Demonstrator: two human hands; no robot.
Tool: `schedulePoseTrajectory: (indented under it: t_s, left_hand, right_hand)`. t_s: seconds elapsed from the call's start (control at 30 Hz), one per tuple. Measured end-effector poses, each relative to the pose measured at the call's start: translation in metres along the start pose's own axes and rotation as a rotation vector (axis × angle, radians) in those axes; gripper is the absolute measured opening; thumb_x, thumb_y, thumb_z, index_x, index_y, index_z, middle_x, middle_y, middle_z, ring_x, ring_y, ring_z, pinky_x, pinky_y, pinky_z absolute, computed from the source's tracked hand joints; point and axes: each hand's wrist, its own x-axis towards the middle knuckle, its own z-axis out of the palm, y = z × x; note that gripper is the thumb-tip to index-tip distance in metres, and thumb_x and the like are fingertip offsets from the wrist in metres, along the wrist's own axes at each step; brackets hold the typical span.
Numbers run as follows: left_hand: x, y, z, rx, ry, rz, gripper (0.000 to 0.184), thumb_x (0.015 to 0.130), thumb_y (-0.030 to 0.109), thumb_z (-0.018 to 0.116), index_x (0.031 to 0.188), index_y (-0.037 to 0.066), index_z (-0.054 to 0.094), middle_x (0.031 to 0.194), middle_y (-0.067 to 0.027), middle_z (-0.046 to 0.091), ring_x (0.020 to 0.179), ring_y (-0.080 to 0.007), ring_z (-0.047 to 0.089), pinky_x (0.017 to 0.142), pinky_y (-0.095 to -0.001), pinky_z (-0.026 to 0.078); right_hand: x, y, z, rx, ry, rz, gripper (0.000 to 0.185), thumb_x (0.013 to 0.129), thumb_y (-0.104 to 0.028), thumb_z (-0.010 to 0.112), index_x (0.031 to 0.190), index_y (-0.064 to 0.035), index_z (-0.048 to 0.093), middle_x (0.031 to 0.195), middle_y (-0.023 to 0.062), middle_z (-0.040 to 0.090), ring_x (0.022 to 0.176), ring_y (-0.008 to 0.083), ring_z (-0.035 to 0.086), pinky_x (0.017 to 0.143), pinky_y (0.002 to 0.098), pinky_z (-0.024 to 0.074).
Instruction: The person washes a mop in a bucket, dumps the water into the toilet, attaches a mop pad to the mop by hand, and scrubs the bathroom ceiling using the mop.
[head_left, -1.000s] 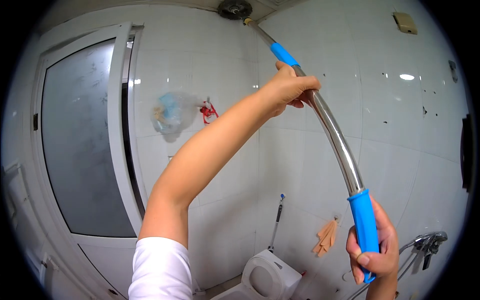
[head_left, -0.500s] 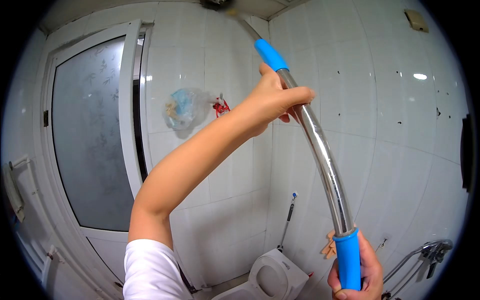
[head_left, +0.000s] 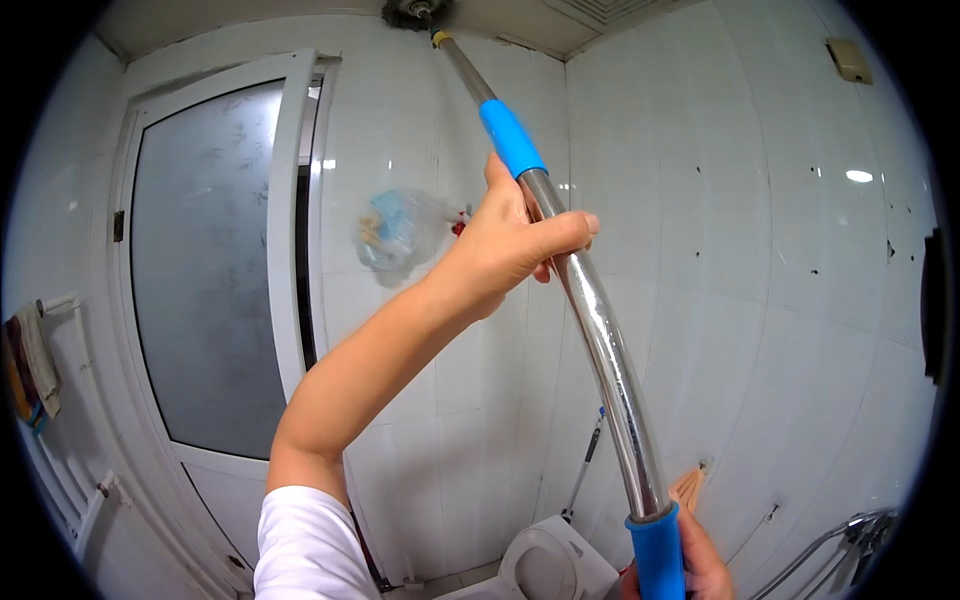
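Observation:
A long steel mop pole (head_left: 612,370) with blue grips runs from the lower right up toward the ceiling. My left hand (head_left: 505,225) is wrapped round its upper part, just below the upper blue grip (head_left: 513,137). Lower down, my right hand (head_left: 704,562) is closed round the bottom blue grip (head_left: 656,556), partly cut off by the frame. At the pole's top, past a yellow collar, a dark, shaggy round mop head (head_left: 418,14) is at the ceiling, partly out of frame.
A frosted-glass door (head_left: 210,270) stands at the left, beside towels (head_left: 32,360) on a rack. A plastic bag (head_left: 398,232) hangs on the tiled wall. Below are a toilet (head_left: 545,565) and a thin-handled tool (head_left: 585,465). A shower tap (head_left: 868,530) sits lower right.
The view has tilted upward, showing more of the ceiling and mop head. The pole and both hands have shifted left in view; my right hand is lower in frame. Both grips stay closed.

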Motion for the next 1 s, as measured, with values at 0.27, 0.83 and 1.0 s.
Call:
schedulePoseTrajectory:
  t_s: [0.27,0.83,1.0]
  left_hand:
    - [0.008,0.001,-0.002,0.006,0.090,-0.100,0.067,0.070,0.022,0.069,0.115,0.001,0.024,0.074,-0.0074,0.049,0.065,-0.0137,0.055,0.050,-0.0257,0.043]
    - [-0.028,0.052,-0.048,0.092,0.124,-0.263,0.060,0.072,0.016,0.065,0.111,0.002,0.022,0.072,-0.0063,0.056,0.059,-0.0121,0.055,0.051,-0.0278,0.043]
    - [-0.065,0.087,-0.107,0.168,0.177,-0.252,0.059,0.072,0.017,0.066,0.109,0.003,0.022,0.073,-0.0063,0.055,0.059,-0.0114,0.056,0.051,-0.0273,0.044]
  right_hand:
    - [0.022,0.008,-0.005,0.081,-0.045,-0.215,0.082,0.061,0.009,0.050,0.139,-0.0023,0.027,0.081,0.0041,0.052,0.059,0.0093,0.046,0.049,0.0193,0.0371]
    - [0.005,0.009,0.055,0.022,-0.237,-0.266,0.083,0.071,-0.001,0.056,0.142,-0.0012,0.014,0.071,0.0039,0.050,0.050,0.0073,0.043,0.045,0.0188,0.0342]
    - [0.008,0.020,0.108,0.051,-0.355,-0.289,0.086,0.072,-0.003,0.058,0.143,-0.0014,0.010,0.072,0.0045,0.050,0.051,0.0074,0.043,0.046,0.0191,0.0347]
